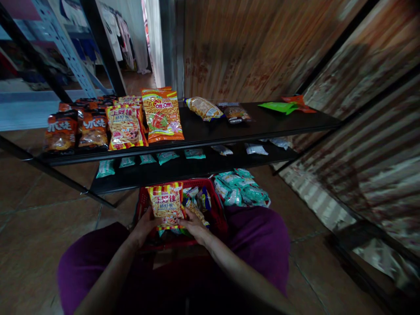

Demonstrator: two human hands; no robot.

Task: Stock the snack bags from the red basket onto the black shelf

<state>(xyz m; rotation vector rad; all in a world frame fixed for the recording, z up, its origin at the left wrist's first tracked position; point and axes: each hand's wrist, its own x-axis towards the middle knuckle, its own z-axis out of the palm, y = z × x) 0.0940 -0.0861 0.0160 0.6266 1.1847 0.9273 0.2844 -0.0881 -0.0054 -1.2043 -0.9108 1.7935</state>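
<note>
Head view: hands (pixel 196 226) face black shelving (pixel 262 120) (tiled floor (pixel 42 201)).

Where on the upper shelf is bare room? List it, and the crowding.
One bare patch lies right of the orange bag, in front of the blue-ended bag; another between the dark packet and green packet. The left end of the shelf is crowded with brown bags and yellow bags.

Red-and-yellow snack bag (pixel 166 205) between left hand (pixel 144 226) and right hand (pixel 196 225), over red basket (pixel 218 216); black shelf (pixel 205 130) beyond
</note>
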